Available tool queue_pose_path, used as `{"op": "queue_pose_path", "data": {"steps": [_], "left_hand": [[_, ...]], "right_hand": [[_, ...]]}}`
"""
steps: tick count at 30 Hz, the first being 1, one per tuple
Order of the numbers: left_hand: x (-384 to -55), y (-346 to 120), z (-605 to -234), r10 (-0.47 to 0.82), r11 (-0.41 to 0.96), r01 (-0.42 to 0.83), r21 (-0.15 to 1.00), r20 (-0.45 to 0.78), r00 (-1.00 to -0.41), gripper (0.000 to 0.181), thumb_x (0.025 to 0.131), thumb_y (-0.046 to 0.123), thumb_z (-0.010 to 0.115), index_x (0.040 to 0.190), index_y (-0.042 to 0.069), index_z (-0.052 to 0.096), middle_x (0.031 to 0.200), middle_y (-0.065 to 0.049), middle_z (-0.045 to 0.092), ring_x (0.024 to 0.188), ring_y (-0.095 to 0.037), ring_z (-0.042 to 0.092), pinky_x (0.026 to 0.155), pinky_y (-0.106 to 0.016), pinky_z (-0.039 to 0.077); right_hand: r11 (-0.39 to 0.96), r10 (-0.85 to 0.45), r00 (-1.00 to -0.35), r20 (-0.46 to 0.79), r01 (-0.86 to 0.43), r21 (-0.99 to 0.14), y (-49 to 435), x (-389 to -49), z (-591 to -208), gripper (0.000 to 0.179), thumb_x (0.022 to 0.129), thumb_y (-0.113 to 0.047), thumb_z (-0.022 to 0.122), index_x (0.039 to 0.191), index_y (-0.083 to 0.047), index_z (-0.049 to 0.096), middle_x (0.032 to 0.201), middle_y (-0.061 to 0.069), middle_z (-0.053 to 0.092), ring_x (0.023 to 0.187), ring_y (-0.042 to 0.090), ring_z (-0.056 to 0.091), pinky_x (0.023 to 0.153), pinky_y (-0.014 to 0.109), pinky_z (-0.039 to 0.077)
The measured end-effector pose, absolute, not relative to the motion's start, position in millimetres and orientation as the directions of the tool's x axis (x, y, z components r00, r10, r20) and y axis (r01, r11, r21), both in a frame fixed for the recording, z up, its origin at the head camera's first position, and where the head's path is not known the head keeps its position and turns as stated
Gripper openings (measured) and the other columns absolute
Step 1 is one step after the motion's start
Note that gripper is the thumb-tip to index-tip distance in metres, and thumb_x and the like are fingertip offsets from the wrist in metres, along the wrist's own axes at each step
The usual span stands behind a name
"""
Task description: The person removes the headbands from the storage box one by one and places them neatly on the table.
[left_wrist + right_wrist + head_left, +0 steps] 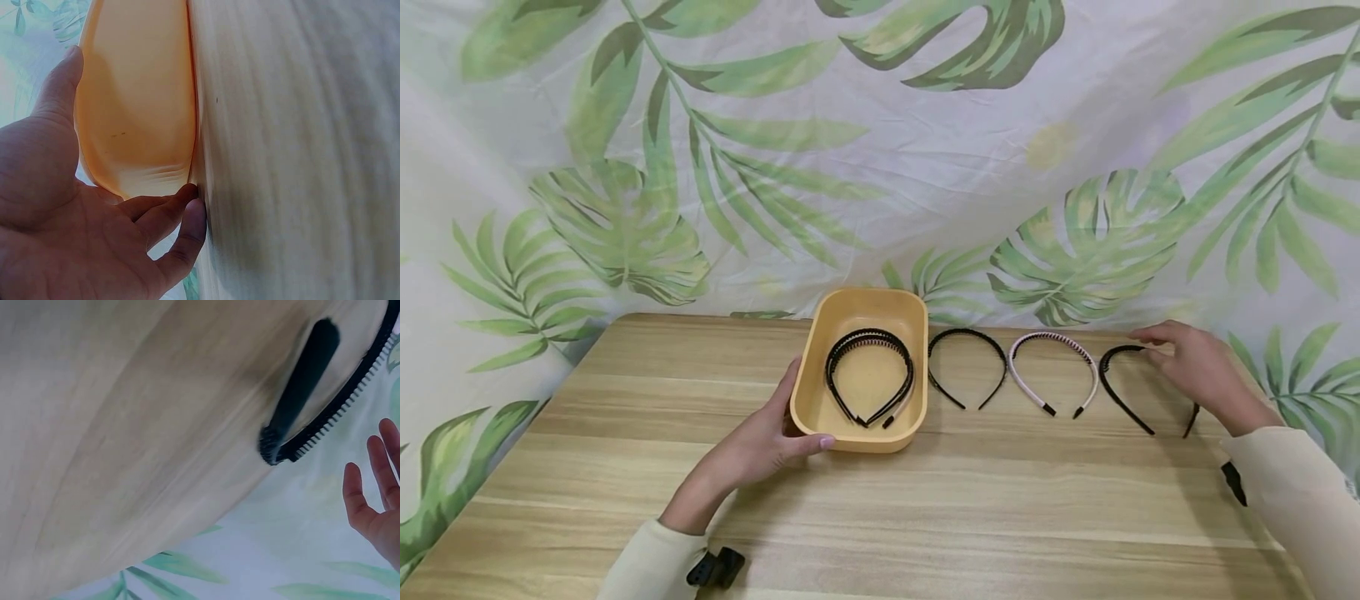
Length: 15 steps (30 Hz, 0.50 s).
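My left hand point(771, 437) grips the left side of a yellow plastic box point(868, 310), thumb at its front rim; in the left wrist view the fingers bend near the box's base. Inside the box lie overlapping headbands point(830, 377), mostly black, one with pinkish teeth. My right hand point(1198, 367) hovers over a black toothed headband point(1126, 406) at the right, hiding part of it. The right wrist view shows the fingers point(353, 487) loosely spread, apart from that headband point(306, 378). Between box and right hand lie a black headband point(966, 331) and a pale pink one point(1028, 390).
Everything stands on a wood-grain table point(1000, 508). A leaf-printed cloth point(940, 167) hangs behind its back edge. Black devices are strapped at the left wrist point(728, 567) and the right wrist point(1232, 483).
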State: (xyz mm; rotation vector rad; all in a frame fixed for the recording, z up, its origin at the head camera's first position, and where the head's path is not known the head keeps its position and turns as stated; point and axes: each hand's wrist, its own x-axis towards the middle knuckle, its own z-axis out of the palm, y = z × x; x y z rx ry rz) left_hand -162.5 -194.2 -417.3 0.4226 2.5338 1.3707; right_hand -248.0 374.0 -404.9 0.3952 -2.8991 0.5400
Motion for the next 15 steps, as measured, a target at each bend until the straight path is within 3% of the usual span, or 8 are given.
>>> {"op": "queue_pose_path", "data": {"steps": [6, 15], "left_hand": [[-162.2, -194.5, -416.7, 0.348, 0.532, 0.133, 0.836, -0.073, -0.935, 0.120, 0.092, 0.034, 0.082, 0.169, 0.028, -0.009, 0.173, -0.023, 0.019, 0.136, -0.036, 0.057, 0.118, -0.060, 0.032], [-162.7, -193.7, -417.1, 0.351, 0.531, 0.142, 0.836, -0.064, -0.934, 0.119, 0.092, 0.034, 0.083, 0.169, 0.029, -0.007, 0.173, -0.023, 0.020, 0.132, -0.034, 0.059, 0.117, -0.060, 0.033]], "right_hand": [[0.874, -0.295, -0.909, 0.295, -0.381, -0.301, 354.4, -240.9, -398.4, 0.028, 0.093, 0.002, 0.074, 0.121, 0.007, 0.073, 0.116, 0.032, 0.070, 0.104, 0.054, 0.066, 0.084, 0.066, 0.050], [0.845, -0.339, -0.884, 0.320, -0.436, -0.310, 328.6, -234.4, -387.3, 0.031, 0.092, -0.003, 0.078, 0.122, 0.005, 0.073, 0.116, 0.027, 0.072, 0.109, 0.048, 0.064, 0.088, 0.065, 0.051]]}}
